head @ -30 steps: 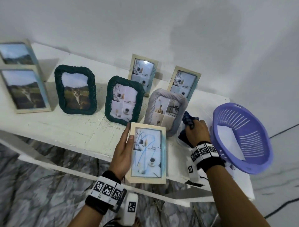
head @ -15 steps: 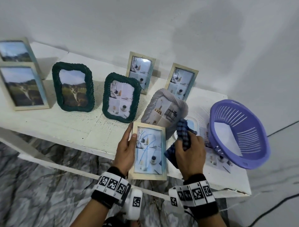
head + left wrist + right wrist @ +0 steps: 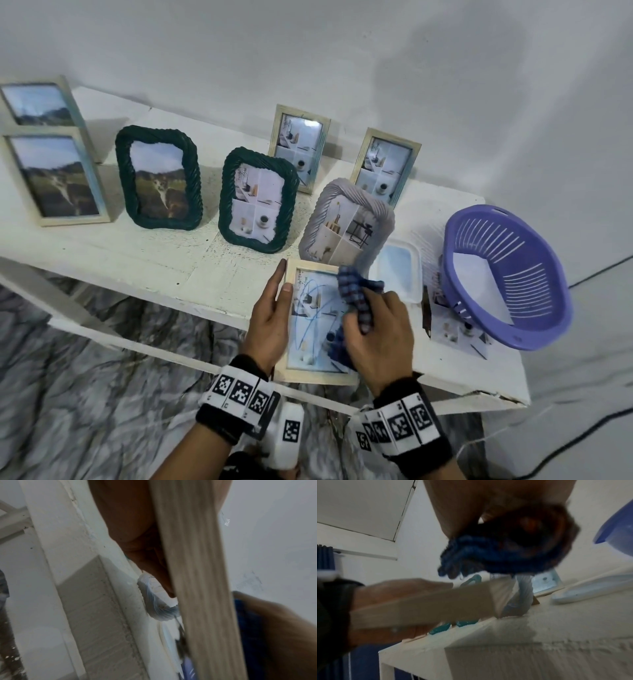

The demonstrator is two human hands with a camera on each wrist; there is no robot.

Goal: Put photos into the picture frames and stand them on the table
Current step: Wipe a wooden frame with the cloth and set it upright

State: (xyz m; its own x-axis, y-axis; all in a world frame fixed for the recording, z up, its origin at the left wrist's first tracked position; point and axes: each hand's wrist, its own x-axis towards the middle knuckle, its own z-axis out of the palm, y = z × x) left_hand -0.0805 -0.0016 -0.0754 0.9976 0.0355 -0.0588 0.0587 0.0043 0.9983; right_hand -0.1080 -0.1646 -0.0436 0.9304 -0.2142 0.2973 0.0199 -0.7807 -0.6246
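In the head view, a pale wooden frame (image 3: 317, 325) was held over the near edge of the white table (image 3: 171, 260), its photo already in and blue scribbles showing on the glass. It was gripped at its left edge by the left hand (image 3: 270, 318), thumb on the front. A blue checked cloth (image 3: 356, 301) was bunched in the curled fingers of the right hand (image 3: 376, 335) and pressed on the glass. The wiping would best be done with light strokes while the frame was kept braced from behind, so that the glass was not pushed in.

In the left wrist view, only the frame's edge (image 3: 202, 588) and the fingers behind it (image 3: 137, 534) were seen.

In the right wrist view, the cloth (image 3: 479, 551) was seen clenched above the frame (image 3: 428, 601); blur hid whether they touched.
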